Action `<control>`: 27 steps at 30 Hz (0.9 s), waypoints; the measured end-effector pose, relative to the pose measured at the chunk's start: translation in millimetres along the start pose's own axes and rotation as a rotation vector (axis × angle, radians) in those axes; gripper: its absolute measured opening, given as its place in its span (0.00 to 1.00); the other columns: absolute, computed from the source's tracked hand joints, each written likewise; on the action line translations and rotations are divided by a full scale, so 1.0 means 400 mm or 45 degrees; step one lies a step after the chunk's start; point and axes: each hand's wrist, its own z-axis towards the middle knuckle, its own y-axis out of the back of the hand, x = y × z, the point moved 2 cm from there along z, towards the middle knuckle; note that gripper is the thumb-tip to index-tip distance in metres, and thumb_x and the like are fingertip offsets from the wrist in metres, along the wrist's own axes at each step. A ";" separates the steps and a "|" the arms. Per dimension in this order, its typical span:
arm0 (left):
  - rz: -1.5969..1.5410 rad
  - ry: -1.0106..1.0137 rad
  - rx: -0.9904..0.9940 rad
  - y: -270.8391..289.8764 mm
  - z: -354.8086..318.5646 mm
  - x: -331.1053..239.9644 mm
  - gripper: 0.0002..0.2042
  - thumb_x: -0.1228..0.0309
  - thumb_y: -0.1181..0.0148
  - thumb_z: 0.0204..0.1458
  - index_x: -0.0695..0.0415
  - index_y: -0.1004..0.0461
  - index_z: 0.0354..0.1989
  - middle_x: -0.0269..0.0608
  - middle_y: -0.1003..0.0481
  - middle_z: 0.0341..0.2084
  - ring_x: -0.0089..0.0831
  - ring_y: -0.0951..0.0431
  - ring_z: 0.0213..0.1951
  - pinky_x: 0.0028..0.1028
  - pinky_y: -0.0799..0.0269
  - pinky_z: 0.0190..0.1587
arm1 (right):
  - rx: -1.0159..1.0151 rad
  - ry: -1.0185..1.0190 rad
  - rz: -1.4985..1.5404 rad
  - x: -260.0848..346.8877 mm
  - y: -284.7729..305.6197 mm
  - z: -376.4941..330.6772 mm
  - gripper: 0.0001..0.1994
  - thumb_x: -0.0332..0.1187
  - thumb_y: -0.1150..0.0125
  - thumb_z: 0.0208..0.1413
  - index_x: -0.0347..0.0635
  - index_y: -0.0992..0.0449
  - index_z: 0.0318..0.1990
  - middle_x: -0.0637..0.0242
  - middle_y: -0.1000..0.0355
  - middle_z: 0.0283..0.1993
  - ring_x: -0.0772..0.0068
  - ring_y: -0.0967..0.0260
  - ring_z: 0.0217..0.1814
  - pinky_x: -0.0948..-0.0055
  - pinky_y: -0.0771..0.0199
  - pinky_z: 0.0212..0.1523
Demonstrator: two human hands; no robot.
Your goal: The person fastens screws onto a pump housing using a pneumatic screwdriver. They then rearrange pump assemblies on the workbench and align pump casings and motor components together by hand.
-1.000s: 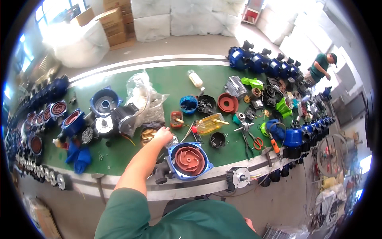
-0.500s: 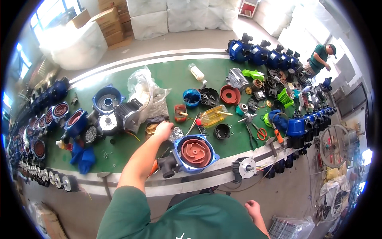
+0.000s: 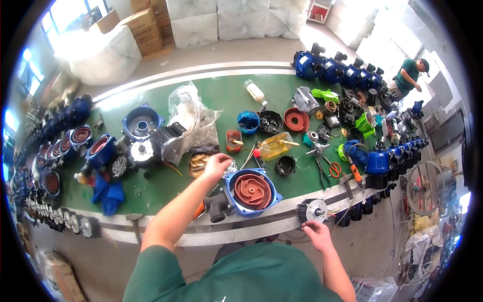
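Observation:
My left hand (image 3: 218,165) is above the table, beside a heap of small silver parts (image 3: 230,169); its fingers are drawn together, and anything between them is too small to make out. Close to its wrist sits a dark bowl of brass-coloured parts (image 3: 199,164). Just nearer stands a blue pump housing (image 3: 276,200) with a reddish-brown impeller (image 3: 251,191) seated inside and a black pipe elbow (image 3: 218,207) on its left. At the table's front edge lies a finned motor (image 3: 315,209) with a pale round flange and shaft. My right hand (image 3: 318,235) is at its lower side, thumb and forefinger apart.
Pliers (image 3: 320,166), orange-handled scissors (image 3: 332,167) and a hammer (image 3: 346,185) lie to the right. A yellow bottle (image 3: 276,146) and black cup (image 3: 286,165) stand beyond the housing. Blue housings (image 3: 98,150) line the left; a person (image 3: 408,76) stands far right.
My right hand has risen from beside my body to the motor. My left hand has shifted slightly right, uncovering the bowl of brass-coloured parts. The whole view has shifted a little.

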 end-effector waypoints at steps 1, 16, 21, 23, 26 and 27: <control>0.093 0.036 0.103 -0.054 -0.052 -0.082 0.11 0.73 0.35 0.52 0.63 0.21 0.43 0.40 0.20 0.35 0.24 0.23 0.35 0.27 0.26 0.40 | -0.007 -0.008 0.005 0.043 -0.026 0.009 0.12 0.28 0.38 0.61 0.31 0.24 0.49 0.59 0.22 0.46 0.72 0.25 0.47 0.73 0.24 0.50; 1.095 -0.070 -0.177 -0.020 0.122 0.004 0.08 0.69 0.40 0.50 0.54 0.18 0.37 0.48 0.22 0.41 0.46 0.24 0.48 0.42 0.28 0.51 | 0.150 -0.429 1.234 0.149 -0.080 0.049 0.11 0.28 0.49 0.63 0.36 0.30 0.50 0.53 0.23 0.43 0.63 0.24 0.39 0.69 0.22 0.39; 1.594 -0.148 -0.119 0.074 0.228 0.055 0.09 0.71 0.43 0.49 0.50 0.18 0.37 0.43 0.23 0.43 0.43 0.29 0.54 0.42 0.34 0.55 | -0.215 -0.451 1.029 0.050 0.028 -0.068 0.13 0.30 0.47 0.63 0.38 0.31 0.53 0.51 0.23 0.43 0.62 0.24 0.36 0.66 0.22 0.37; 1.703 -0.147 -0.035 0.057 0.256 0.056 0.09 0.71 0.43 0.49 0.49 0.18 0.36 0.42 0.22 0.43 0.42 0.29 0.54 0.40 0.35 0.56 | -0.281 -0.476 1.076 -0.007 0.072 -0.123 0.12 0.31 0.47 0.63 0.38 0.30 0.52 0.50 0.23 0.44 0.61 0.24 0.37 0.66 0.23 0.37; 1.754 -0.110 -0.020 0.045 0.280 0.068 0.09 0.69 0.36 0.46 0.51 0.17 0.37 0.41 0.22 0.46 0.41 0.30 0.57 0.41 0.36 0.57 | -0.359 -0.503 1.179 -0.052 0.104 -0.180 0.10 0.32 0.47 0.63 0.39 0.28 0.49 0.48 0.24 0.44 0.60 0.25 0.38 0.65 0.23 0.38; 1.786 -0.105 -0.026 0.047 0.285 0.077 0.11 0.66 0.32 0.44 0.52 0.18 0.37 0.41 0.23 0.48 0.42 0.31 0.57 0.42 0.35 0.57 | -0.377 -0.501 1.239 -0.060 0.109 -0.194 0.09 0.32 0.48 0.63 0.39 0.28 0.48 0.47 0.24 0.44 0.59 0.25 0.39 0.65 0.22 0.39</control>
